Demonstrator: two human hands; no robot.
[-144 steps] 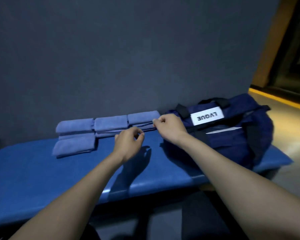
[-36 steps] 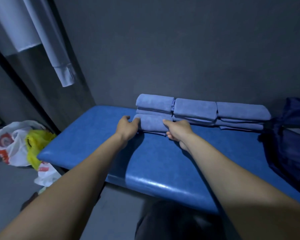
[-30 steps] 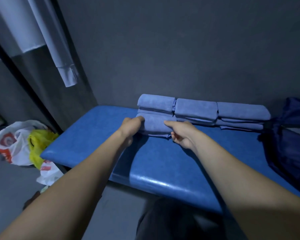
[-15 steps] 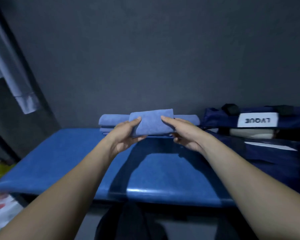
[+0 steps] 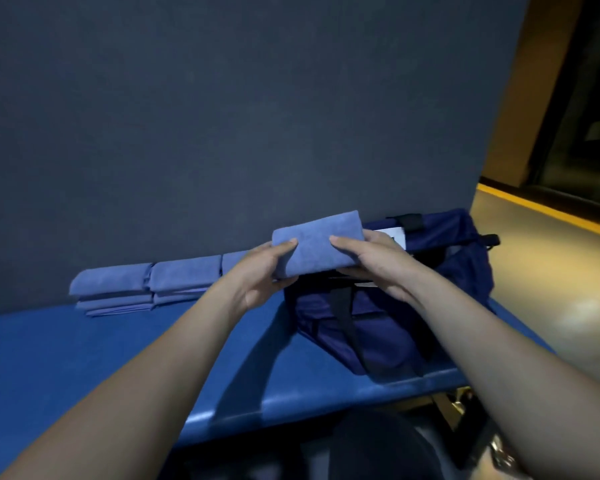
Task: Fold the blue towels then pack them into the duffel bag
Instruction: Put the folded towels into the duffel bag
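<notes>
Dark wall backs a blue bench [image 5: 66, 355]. Above the duffel bag [image 5: 388, 327], a folded towel [image 5: 317, 249] is pinched flat between left hand [image 5: 260, 275] and right hand [image 5: 374, 261], likely keeping its folds together; remaining folded towels [image 5: 146, 285] wait leftward.

Duffel bag [image 5: 388, 327] opening and label behind held towel [image 5: 317, 245], hands [image 5: 371, 259].

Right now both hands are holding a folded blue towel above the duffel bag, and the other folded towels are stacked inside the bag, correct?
Not quite. The head view shows the other folded towels stacked on the blue bench beside the duffel bag, not inside it. The rest is right.
</notes>
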